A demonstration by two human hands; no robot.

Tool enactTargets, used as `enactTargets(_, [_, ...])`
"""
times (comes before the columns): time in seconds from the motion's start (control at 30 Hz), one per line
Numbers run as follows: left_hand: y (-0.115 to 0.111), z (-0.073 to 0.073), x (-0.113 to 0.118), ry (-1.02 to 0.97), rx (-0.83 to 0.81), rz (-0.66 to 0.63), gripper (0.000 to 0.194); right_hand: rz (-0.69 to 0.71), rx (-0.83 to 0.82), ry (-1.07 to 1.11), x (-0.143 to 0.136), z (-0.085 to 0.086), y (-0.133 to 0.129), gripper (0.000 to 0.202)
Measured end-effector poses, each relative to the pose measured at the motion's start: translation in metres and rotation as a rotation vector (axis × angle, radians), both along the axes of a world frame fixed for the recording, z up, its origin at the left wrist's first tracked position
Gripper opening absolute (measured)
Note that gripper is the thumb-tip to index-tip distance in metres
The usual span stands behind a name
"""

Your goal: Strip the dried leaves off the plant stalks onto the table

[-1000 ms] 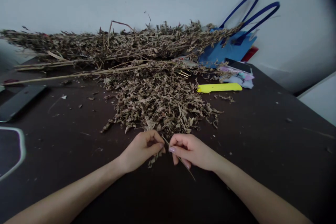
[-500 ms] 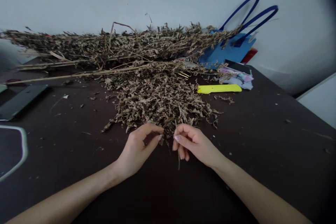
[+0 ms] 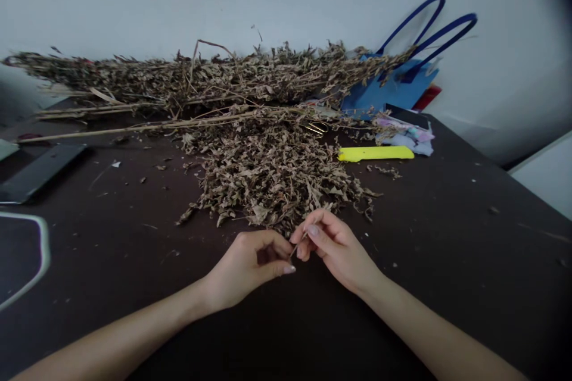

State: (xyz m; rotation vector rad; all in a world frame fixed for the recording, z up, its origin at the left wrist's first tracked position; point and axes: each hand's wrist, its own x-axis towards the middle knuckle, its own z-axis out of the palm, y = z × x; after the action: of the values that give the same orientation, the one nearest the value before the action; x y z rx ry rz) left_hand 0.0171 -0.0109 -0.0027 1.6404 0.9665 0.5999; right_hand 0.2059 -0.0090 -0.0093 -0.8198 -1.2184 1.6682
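Observation:
A thin dried stem (image 3: 298,246) slants between my two hands, just in front of a heap of dried leaves (image 3: 268,175). My right hand (image 3: 335,247) pinches its upper part between thumb and fingers. At the lower end, my left hand (image 3: 257,265) has its curled fingers and thumb closed around the stem tip. Whether a leaf bit is also between the left fingers is hidden. Both hands are above the dark table (image 3: 250,333), their fingertips almost touching.
Long bundles of dried plants (image 3: 179,80) lie along the wall behind the heap. To the right are gold-handled scissors (image 3: 317,128), a yellow cutter-like object (image 3: 375,153), a crumpled cloth (image 3: 411,134) and a blue bag (image 3: 379,92). A dark flat object (image 3: 42,172) lies left.
My left hand has moved down and right to the stem's lower end, away from the heap's edge. The stem in my right hand has tilted from nearly upright to slanting.

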Motion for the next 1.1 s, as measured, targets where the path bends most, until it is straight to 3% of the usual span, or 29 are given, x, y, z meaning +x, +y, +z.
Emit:
enactTargets(0.07, [-0.001,0.000,0.000,0.001,0.097,-0.027,0.008,0.002,-0.041,0.039,-0.001,0.000,0.000,0.013])
enactTargets(0.33, [0.000,0.002,-0.006,0.118,0.506,-0.183,0.027,0.040,-0.136,0.068,-0.005,-0.005,-0.005,0.015])
enactTargets(0.63, [0.005,-0.004,-0.008,0.338,0.732,-0.184,0.026,0.014,0.004,-0.182,-0.002,-0.002,-0.003,0.019])
enactTargets(0.8, [0.014,-0.006,-0.012,0.229,0.643,0.006,0.018,-0.126,0.112,-0.303,0.006,0.006,0.000,0.017])
enactTargets(0.97, [0.009,-0.007,-0.006,0.119,0.399,0.152,0.017,0.000,0.085,-0.307,0.000,0.000,-0.005,0.014])
enactTargets(1.1, [0.007,-0.008,-0.006,0.154,0.476,0.129,0.016,0.012,0.111,-0.356,-0.003,-0.004,-0.008,0.016])
